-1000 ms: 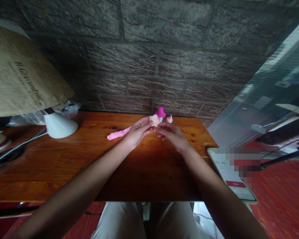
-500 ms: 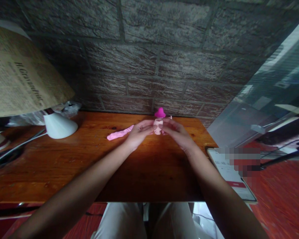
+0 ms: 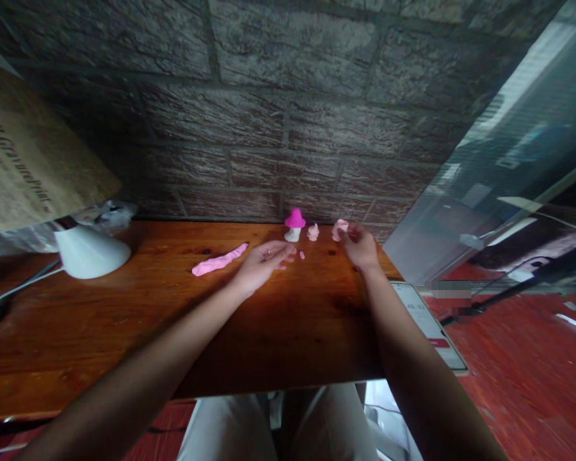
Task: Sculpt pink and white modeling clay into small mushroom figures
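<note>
Right grip, right of centre: pinched a pale-pink piece, its long axis partly hidden | left grip, centre: spread or pressed together, could not be told | magenta-capped mushroom, centre: stood upright, cap upward | pink strip, left of centre: long axis rose rightward | wooden tabletop: backed by block wall, upper frame.

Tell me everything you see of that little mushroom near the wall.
The mushroom has a bright magenta, bell-shaped cap on a stubby whitish stem. It looks like modelling clay and stands upright on the wooden table, left of a small pale-pink piece. The left hand is close; contact is unclear.
</note>
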A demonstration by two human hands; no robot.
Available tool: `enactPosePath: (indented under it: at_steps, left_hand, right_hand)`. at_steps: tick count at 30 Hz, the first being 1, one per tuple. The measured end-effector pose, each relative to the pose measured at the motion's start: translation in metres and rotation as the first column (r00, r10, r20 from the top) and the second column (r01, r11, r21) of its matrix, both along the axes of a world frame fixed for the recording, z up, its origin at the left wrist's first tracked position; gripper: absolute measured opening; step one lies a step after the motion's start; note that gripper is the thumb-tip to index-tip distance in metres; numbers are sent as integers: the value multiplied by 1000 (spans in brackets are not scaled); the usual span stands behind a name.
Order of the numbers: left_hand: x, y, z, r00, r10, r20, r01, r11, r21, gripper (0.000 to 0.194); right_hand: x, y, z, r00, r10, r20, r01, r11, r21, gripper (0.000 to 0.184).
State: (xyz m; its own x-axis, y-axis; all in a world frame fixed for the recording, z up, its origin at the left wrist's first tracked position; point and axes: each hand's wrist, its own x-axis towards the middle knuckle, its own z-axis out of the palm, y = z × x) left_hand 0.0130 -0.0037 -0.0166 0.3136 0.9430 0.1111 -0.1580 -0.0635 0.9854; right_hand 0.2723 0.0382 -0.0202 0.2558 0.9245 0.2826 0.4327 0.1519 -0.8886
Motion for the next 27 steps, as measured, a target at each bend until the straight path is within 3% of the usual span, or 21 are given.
enactPosePath:
  at_steps: [1, 3, 9, 17, 27]
  left_hand:
    - [1, -1, 0, 1000, -10, -17, 10, 1000, 3, 44]
    - [1, -2, 1, 999, -17, -48, 17, 1000, 12, 47]
    - [0, -2, 3, 998, -22, -62, 23, 999, 23, 49]
    - [0, -4, 4, 996, -35, -78, 38, 998, 44, 47]
    - [-1, -2, 3, 994, -42, -101, 47, 998, 48, 48]
  right_hand:
    - [0, 1, -2, 990, -100, 99, 103, 994, -29, 28]
    - [-3, 0, -4, 971, -157, 179, 169, 984, -53, 26]
    - [-10, -4, -3, 949, -154, 277, 186, 978, -92, 24]
    - [-9, -5, -3, 917, -155, 369, 214, 969, -123, 42]
    - [-9, -3, -4, 890, -202, 409, 282, 948, -146, 50]
